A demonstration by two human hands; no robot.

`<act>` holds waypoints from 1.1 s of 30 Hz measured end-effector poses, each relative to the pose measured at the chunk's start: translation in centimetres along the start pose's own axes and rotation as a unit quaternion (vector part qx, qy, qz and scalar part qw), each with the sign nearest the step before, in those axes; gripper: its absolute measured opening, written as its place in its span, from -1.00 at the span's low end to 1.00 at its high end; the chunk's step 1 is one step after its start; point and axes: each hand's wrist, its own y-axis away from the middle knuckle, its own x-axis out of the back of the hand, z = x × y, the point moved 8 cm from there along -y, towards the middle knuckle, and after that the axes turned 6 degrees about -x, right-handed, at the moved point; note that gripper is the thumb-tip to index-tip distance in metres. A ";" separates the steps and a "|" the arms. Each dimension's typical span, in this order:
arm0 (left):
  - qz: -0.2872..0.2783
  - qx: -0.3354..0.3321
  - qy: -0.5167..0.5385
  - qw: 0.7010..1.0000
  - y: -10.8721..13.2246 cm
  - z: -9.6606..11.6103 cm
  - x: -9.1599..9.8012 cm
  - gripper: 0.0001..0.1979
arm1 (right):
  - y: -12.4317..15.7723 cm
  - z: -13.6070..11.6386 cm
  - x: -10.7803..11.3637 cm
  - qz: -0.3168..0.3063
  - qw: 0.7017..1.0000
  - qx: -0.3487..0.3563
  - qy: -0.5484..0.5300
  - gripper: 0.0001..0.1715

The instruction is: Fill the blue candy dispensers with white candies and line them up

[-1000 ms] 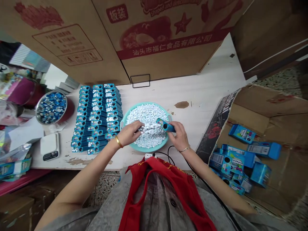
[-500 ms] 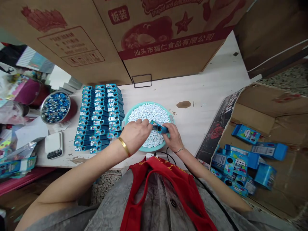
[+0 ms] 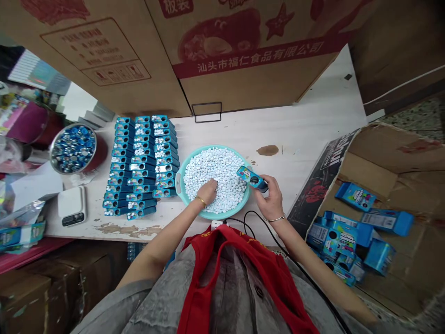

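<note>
A turquoise basin (image 3: 179, 184) full of small whitish candies (image 3: 217, 160) sits in front of me. My left hand (image 3: 207, 192), with a gold bangle at the wrist, digs into the candies with its fingers curled together; the fingertips are buried among them. At the basin's right rim, my right hand (image 3: 271, 199) grips a small blue candy box (image 3: 249, 176), tilted, with a dark round hole in its printed face. Left of the basin stand three rows of similar blue boxes (image 3: 141, 174), many with white candies showing at their openings.
A big carton (image 3: 243, 88) closes off the table's back. On the right, an open cardboard box (image 3: 385, 162) contains several blue boxes. To the left are a metal bowl (image 3: 73, 148) of blue-silver pieces and a white scale (image 3: 71, 204). A black cable (image 3: 267, 227) runs past my right arm.
My left hand has left the blue box and gone down into the candies. My right hand has carried the box rightward to the basin's rim. The view has shifted slightly.
</note>
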 end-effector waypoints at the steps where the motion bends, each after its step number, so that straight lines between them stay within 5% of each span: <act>1: 0.007 -0.006 0.013 1.000 -0.3 0.3 -0.2 -0.72 | 0.0 0.2 0.1 0.006 1.000 -0.010 -0.001 -0.65; 6: 0.036 -0.051 0.081 0.995 0.9 0.0 1.6 -0.78 | 0.0 0.8 0.5 0.024 0.999 -0.040 -0.005 -0.63; 13: 0.083 -0.151 0.088 0.981 5.8 2.2 10.1 -0.77 | 0.2 -0.2 -0.1 -0.012 0.999 0.025 0.032 -0.64; 18: 0.027 -0.175 -0.020 0.984 7.0 6.2 14.7 -0.79 | 0.7 -1.9 -2.1 -0.037 0.995 0.085 0.032 -0.54; 22: -0.044 -0.129 -0.153 0.979 7.1 9.6 16.2 -0.80 | 1.2 -2.6 -3.4 -0.050 0.994 0.099 0.020 -0.51; 28: -0.060 -0.093 -0.271 0.956 8.2 13.8 17.3 -0.74 | 1.5 -3.0 -4.2 -0.057 0.993 0.100 0.004 -0.51; 31: -0.029 -0.097 -0.278 0.955 8.4 12.4 17.4 -0.73 | 1.4 -2.8 -4.0 -0.050 0.994 0.097 -0.001 -0.52; 33: 0.001 -0.067 -0.270 0.961 8.2 9.4 17.2 -0.73 | 1.2 -2.5 -3.6 -0.043 0.995 0.087 -0.003 -0.53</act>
